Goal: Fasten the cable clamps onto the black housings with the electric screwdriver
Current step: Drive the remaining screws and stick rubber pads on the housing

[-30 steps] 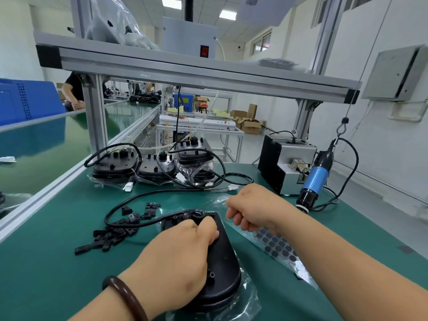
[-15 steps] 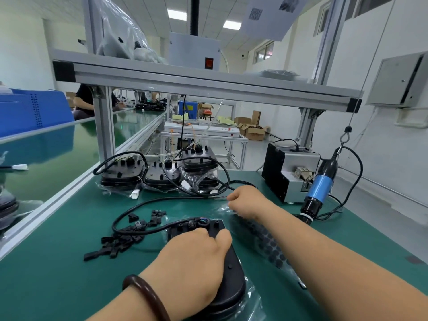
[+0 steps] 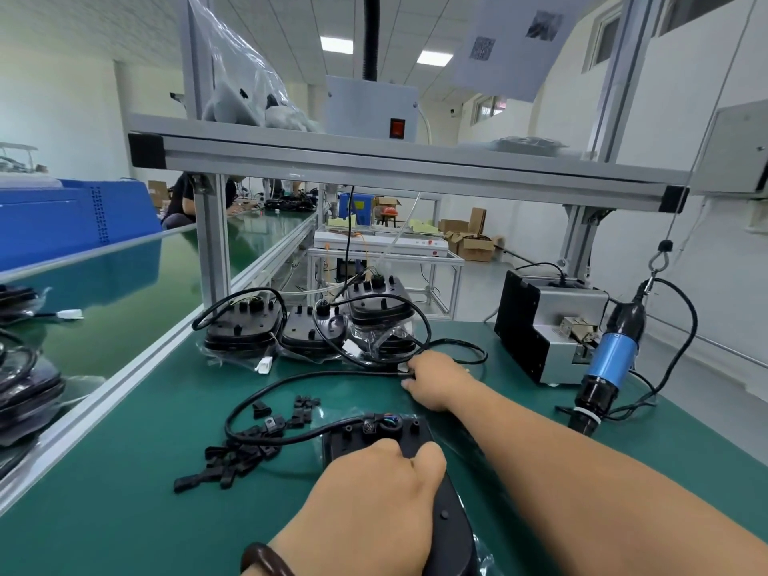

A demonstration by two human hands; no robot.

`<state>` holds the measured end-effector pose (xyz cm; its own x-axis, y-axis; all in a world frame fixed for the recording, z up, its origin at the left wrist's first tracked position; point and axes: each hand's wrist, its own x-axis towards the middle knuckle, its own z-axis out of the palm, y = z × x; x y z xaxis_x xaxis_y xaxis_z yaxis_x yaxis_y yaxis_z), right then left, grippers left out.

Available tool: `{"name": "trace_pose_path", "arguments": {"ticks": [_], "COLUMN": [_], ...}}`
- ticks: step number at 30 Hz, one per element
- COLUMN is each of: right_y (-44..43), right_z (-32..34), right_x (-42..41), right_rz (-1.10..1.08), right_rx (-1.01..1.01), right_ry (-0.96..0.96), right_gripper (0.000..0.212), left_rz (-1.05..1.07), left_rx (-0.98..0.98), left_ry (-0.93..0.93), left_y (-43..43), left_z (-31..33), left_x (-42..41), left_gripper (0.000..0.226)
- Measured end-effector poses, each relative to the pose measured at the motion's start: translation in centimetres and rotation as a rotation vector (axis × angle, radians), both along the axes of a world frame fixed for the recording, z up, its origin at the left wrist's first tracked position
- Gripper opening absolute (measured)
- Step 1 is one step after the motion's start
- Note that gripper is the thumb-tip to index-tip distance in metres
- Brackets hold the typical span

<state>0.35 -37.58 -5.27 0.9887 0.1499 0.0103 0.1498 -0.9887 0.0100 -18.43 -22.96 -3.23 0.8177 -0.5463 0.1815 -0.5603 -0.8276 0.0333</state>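
Note:
A black housing lies in a clear plastic bag at the front centre of the green mat. My left hand presses down on it, covering its middle. Its black cable loops left and runs back toward the far housings. My right hand reaches forward, fingers curled around that cable's far end. Loose black cable clamps are scattered left of the housing. The blue electric screwdriver hangs from a hook at the right, untouched.
Three more black housings with cables stand at the back of the mat. A grey screw feeder box sits behind the screwdriver. An aluminium frame post and a green conveyor border the left side.
My right hand has moved forward from beside the near housing to the cable's end by the far housings. My left hand stays on the housing. The view has tilted up slightly.

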Motion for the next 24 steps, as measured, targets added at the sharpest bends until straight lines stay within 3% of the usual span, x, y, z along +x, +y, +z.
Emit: {"name": "trace_pose_path", "arguments": {"ticks": [8, 10, 14, 18, 19, 21, 24], "right_y": [-0.3, -0.5, -0.9, -1.6, -1.8, -2.1, -2.3], "right_z": [-0.5, -0.3, 1.0, 2.9, 3.3, 4.1, 4.8], "right_x": [-0.4, -0.7, -1.7, -3.5, -4.0, -5.2, -6.4], "right_rz": [0.111, 0.111, 0.104, 0.094, 0.103, 0.156, 0.237], "right_rx": [-0.104, -0.040, 0.115, 0.481, 0.609, 0.870, 1.183], "right_ry": [-0.148, -0.163, -0.262, -0.378, -0.405, -0.436, -0.430], "right_gripper": [0.007, 0.017, 0.008, 0.019, 0.022, 0.023, 0.018], "left_rz": [-0.017, -0.021, -0.038, 0.129, 0.210, 0.334, 0.310], "left_rx": [-0.089, -0.151, -0.511, -0.689, -0.663, -0.540, -0.425], "left_ry": [0.034, 0.074, 0.127, -0.231, -0.252, -0.208, -0.137], "left_y": [0.5, 1.1, 3.0, 6.9, 7.7, 8.7, 9.3], "left_z": [-0.6, -0.8, 0.0, 3.7, 4.7, 6.3, 7.8], "left_x": [0.4, 0.6, 2.2, 5.7, 6.7, 8.0, 8.8], "left_gripper": [0.012, 0.017, 0.019, 0.025, 0.024, 0.048, 0.077]}}
